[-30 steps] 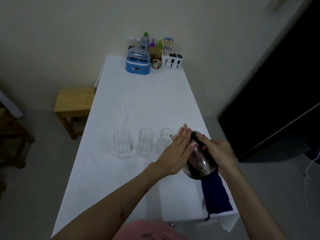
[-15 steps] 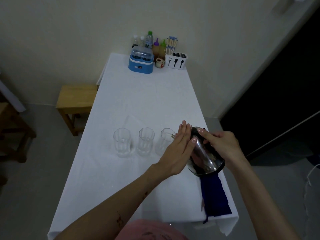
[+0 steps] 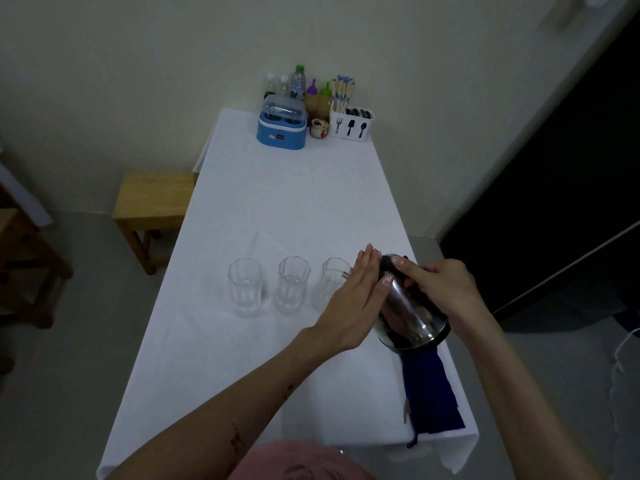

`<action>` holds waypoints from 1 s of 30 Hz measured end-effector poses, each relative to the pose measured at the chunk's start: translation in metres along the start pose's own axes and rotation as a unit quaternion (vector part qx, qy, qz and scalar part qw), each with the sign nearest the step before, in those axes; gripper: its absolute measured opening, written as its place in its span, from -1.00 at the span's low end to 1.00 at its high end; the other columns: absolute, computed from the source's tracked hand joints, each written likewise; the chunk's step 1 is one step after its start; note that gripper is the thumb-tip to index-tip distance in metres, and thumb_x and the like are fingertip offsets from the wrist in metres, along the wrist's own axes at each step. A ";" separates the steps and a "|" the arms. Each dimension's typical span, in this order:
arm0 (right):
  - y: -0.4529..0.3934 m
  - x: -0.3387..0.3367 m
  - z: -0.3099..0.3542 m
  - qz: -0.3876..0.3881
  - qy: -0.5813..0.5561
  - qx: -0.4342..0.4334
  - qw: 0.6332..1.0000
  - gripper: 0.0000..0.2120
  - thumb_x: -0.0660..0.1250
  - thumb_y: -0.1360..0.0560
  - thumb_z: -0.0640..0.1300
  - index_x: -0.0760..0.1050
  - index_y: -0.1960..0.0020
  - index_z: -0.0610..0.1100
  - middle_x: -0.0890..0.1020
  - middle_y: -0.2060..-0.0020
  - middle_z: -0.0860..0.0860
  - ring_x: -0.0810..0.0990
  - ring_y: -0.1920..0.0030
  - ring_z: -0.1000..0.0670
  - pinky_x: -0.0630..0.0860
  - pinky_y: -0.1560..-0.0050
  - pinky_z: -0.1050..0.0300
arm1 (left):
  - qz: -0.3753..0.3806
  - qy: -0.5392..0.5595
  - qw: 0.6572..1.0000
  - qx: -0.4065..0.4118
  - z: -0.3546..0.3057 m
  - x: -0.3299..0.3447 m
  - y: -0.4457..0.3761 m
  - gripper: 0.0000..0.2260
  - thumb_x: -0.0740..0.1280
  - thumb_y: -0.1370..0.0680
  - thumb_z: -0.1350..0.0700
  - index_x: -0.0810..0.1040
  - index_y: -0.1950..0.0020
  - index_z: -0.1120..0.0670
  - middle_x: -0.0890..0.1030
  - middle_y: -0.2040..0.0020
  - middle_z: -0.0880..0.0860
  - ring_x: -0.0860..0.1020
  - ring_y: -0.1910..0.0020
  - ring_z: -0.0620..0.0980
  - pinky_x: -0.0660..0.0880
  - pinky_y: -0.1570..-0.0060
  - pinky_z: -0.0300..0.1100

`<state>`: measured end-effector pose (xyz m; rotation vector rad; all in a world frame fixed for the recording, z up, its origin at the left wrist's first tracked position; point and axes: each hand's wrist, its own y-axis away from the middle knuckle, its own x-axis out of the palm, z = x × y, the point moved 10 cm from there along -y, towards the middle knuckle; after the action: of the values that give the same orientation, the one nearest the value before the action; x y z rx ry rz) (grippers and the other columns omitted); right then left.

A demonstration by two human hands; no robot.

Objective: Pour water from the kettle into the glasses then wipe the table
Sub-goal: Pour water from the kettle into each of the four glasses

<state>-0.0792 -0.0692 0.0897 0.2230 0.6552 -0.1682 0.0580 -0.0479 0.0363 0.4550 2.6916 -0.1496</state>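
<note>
Head view: polished steel kettle (image 3: 410,311) tilted over rightmost clear faceted glass (image 3: 330,282), gripped by right hand (image 3: 438,289); left hand (image 3: 353,299) flat, fingers straight, bracing its side. Risk: overshoot spilling onto white-clothed surface (image 3: 294,202).

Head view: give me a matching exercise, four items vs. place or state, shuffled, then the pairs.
Items:
1. kettle
2. blue cloth
3. cutlery holder
4. left hand

Places or states:
A. lies at the table's near right corner
B. tilted toward the rightmost of three glasses
C. fingers straight, flat against the kettle's side
D. stands at the far end of the table by the wall

Pairs: 1-B, 2-A, 3-D, 4-C
</note>
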 end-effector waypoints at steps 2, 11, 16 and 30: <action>0.002 0.001 0.000 0.000 0.001 0.002 1.000 -0.57 0.50 -0.41 0.21 0.66 0.36 -0.15 0.68 0.44 -0.03 0.65 0.31 -0.04 0.52 0.23 0.15 | 0.004 -0.004 1.000 -0.003 0.002 0.000 0.000 -0.49 -0.09 -0.67 -0.11 -0.16 -0.58 -0.01 -0.16 -0.60 -0.11 -0.20 -0.55 -0.21 -0.13 -0.52 -0.23; 0.003 0.004 -0.004 -0.002 0.000 0.014 1.000 -0.56 0.51 -0.40 0.21 0.65 0.38 -0.15 0.69 0.42 -0.05 0.63 0.34 -0.02 0.51 0.22 0.14 | 0.011 -0.002 1.000 -0.002 0.004 -0.001 0.003 -0.49 -0.08 -0.68 -0.09 -0.15 -0.59 0.02 -0.16 -0.60 -0.09 -0.20 -0.55 -0.21 -0.12 -0.54 -0.18; 0.005 0.002 -0.003 -0.003 0.007 0.011 1.000 -0.57 0.50 -0.41 0.22 0.66 0.37 -0.13 0.68 0.43 -0.02 0.63 0.34 0.00 0.48 0.27 0.18 | 0.014 -0.004 1.000 0.001 0.001 0.001 0.004 -0.49 -0.08 -0.68 -0.08 -0.15 -0.58 0.02 -0.17 -0.60 -0.09 -0.20 -0.55 -0.22 -0.13 -0.54 -0.18; 0.011 -0.005 -0.002 -0.007 -0.006 0.009 1.000 -0.58 0.50 -0.41 0.21 0.67 0.36 -0.13 0.69 0.42 -0.01 0.66 0.31 -0.01 0.48 0.27 0.18 | 0.012 0.005 1.000 0.013 -0.007 0.001 0.006 -0.48 -0.08 -0.67 -0.10 -0.14 -0.58 0.02 -0.16 -0.60 -0.09 -0.19 -0.55 -0.22 -0.10 -0.55 -0.15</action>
<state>-0.0821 -0.0580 0.0926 0.2340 0.6428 -0.1886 0.0571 -0.0405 0.0420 0.4957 2.6953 -0.1753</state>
